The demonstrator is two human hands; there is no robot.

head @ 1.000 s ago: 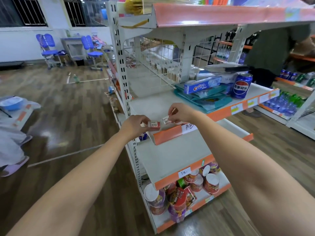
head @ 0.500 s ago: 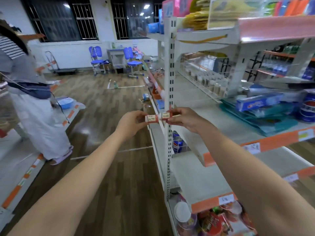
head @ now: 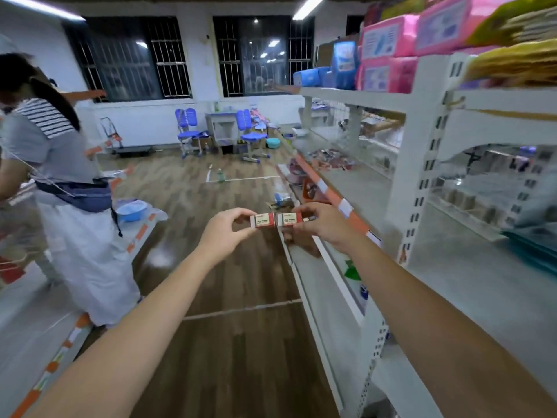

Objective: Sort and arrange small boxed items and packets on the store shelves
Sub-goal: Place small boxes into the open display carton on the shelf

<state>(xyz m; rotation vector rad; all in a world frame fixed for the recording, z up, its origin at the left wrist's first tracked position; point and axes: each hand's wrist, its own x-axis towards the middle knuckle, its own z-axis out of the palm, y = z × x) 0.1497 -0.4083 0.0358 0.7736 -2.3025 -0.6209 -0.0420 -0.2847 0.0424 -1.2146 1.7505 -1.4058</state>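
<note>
Left hand (head: 224, 233) pinches one small red-and-cream box (head: 262, 220), right hand (head: 319, 226) pinches second box (head: 290, 219); boxes end to end at frame centre, beside shelf edge (head: 328, 188). Step probably carrying. Next: choose free shelf spot, set both down.

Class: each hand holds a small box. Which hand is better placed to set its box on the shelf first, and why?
Probably the right hand: it holds its box beside the shelf edge, while the left hand and its box are over the aisle floor, farther away.
</note>
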